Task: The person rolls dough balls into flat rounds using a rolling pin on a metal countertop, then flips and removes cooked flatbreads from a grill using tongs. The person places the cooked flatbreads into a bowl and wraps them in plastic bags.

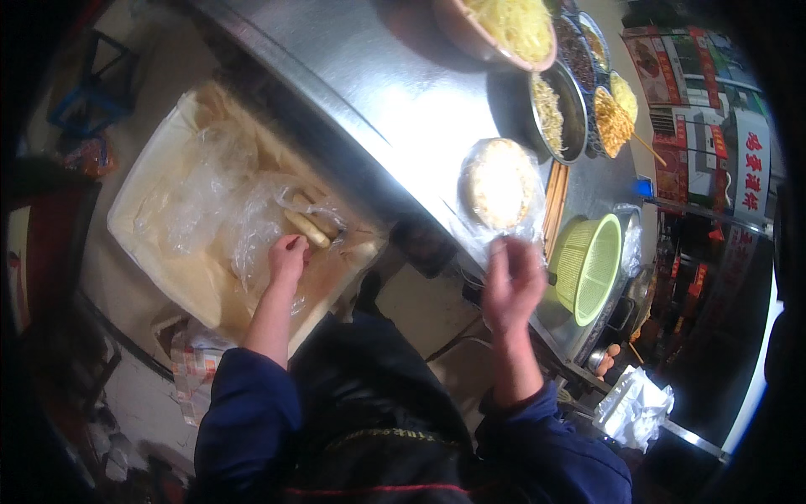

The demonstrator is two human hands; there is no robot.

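Observation:
My left hand [289, 258] is over a cloth- or paper-lined box [189, 290], its fingers drawn together beside a pale, elongated piece of dough or food [306, 228]. Crumpled clear plastic [242, 217] lies around that piece; whether the fingers pinch any of it is unclear. On the steel table [403, 82], a round, pale flat item [500, 184], glaring in the light, lies on or in clear plastic film. My right hand [515, 283] is at the near edge of this film, fingers curled and motion-blurred, so its hold on the film cannot be made out.
Along the table stand a pink bowl of yellow shreds [466, 38], a steel bowl of pale shreds [576, 113] and several smaller food bowls. Wooden chopsticks [555, 201] lie left of a green plastic colander [567, 271]. Eggs [608, 360] and white plastic bags [633, 406] are at lower right.

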